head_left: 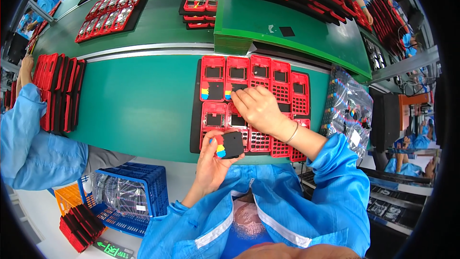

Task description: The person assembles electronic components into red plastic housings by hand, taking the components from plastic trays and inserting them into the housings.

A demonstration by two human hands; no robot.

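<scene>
My left hand (210,169) grips a small stack of black keypad pads (233,145) with red, yellow and blue edges, held just in front of the nearer row of housings. My right hand (261,110) reaches over two rows of red phone housings (291,77). Its bent fingers press together on a black keypad (235,88) lying in the second housing of the far row; the fingertips are partly hidden. The leftmost far housing holds a similar keypad (215,91) with coloured edges. Other housings show bare key-hole grids. All lie on a black tray (196,115).
Right of the tray lies a clear plastic bag (349,112) of parts. A raised green shelf (297,43) stands behind, bearing stacked red-housing trays. Upright red housings (57,91) stand at left, beside another person's blue sleeve (28,129). A blue crate (155,187) sits below the bench.
</scene>
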